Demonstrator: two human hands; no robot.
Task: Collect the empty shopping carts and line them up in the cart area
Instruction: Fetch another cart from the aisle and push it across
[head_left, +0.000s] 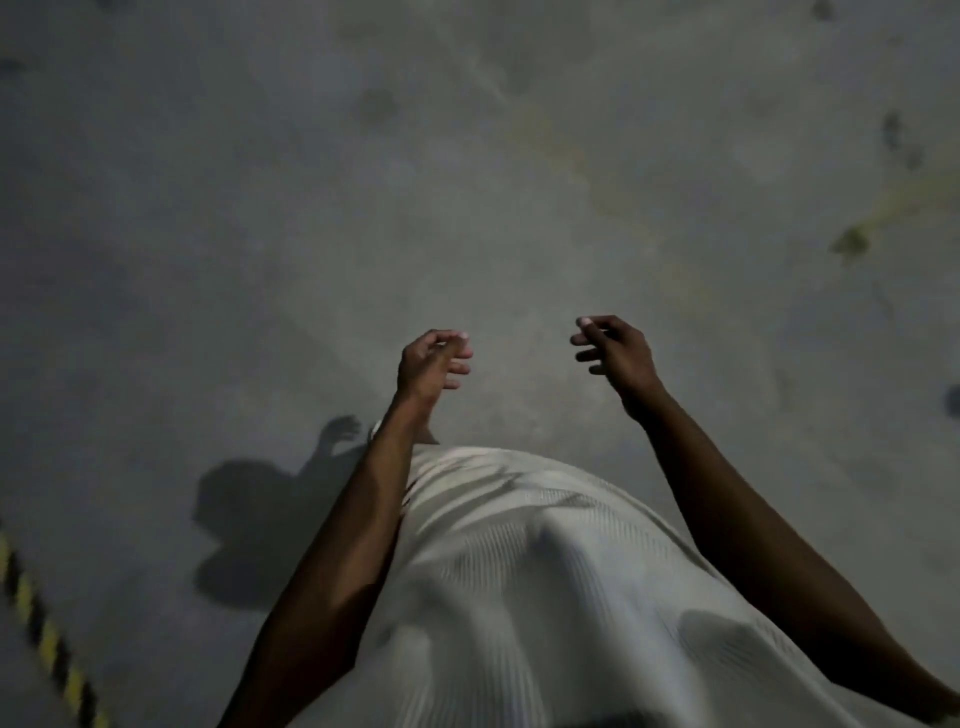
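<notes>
No shopping cart shows in this view. My left hand (431, 364) hangs in front of my body over the bare floor, its fingers loosely curled and holding nothing. To the right of it, a short gap away, my right hand (615, 356) is held out at the same height, fingers loosely bent and spread, also holding nothing. Both forearms reach forward from the lower edge of the view. My white ribbed shirt (519, 587) fills the lower middle.
Grey stained concrete floor (363, 182) fills the view. A yellow-and-black striped line (47, 639) runs diagonally across the lower left corner. My shadow (260, 525) falls on the floor to the left. A faded yellowish mark (852, 241) lies at the right.
</notes>
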